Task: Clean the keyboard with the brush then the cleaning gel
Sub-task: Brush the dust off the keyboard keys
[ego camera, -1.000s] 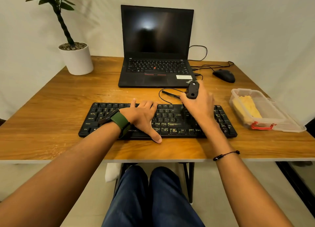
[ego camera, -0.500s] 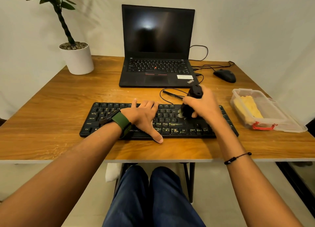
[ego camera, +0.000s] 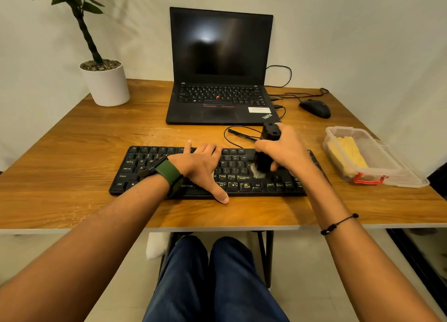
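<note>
Black bristles of the brush (ego camera: 262, 163) touched the keyboard (ego camera: 239, 174), gripped by the right hand (ego camera: 285, 152); at nine o'clock, the left hand (ego camera: 200, 165) pressed flat, fingers straight.

Bare worktop (ego camera: 72, 157) lies left of the keyboard (ego camera: 135, 174); laptop (ego camera: 217, 104) behind and a plastic tub (ego camera: 377, 162) close right hem it in.

Warm, even light is falling from above; the laptop screen (ego camera: 221, 45) is catching soft glare, and wide-angle distortion is bending the edges.
</note>
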